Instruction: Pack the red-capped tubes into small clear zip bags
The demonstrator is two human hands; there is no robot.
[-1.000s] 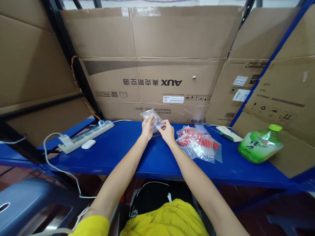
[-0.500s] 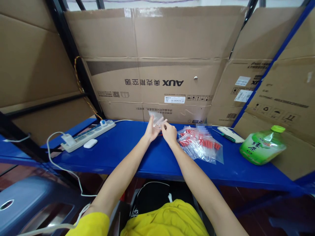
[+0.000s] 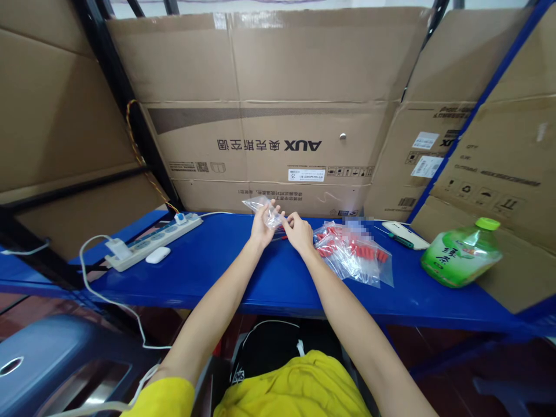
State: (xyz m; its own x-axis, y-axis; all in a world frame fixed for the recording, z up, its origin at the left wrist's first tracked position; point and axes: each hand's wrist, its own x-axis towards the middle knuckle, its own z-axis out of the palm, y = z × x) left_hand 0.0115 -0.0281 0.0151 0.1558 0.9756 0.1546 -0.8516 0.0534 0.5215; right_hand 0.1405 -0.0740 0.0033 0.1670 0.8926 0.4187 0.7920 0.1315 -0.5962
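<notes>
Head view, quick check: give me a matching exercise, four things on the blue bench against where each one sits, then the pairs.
Things:
1. small clear bag
2. green bottle
3. power strip
4. pile of bags with red parts

Places:
A. lying on its side at the bench's right end
B. at the bench's left, a white charger plugged in
C. held up between left hand and right hand
D. flat on the bench, just right of the right hand

Pairs: 1-C, 2-A, 3-B, 4-D
</notes>
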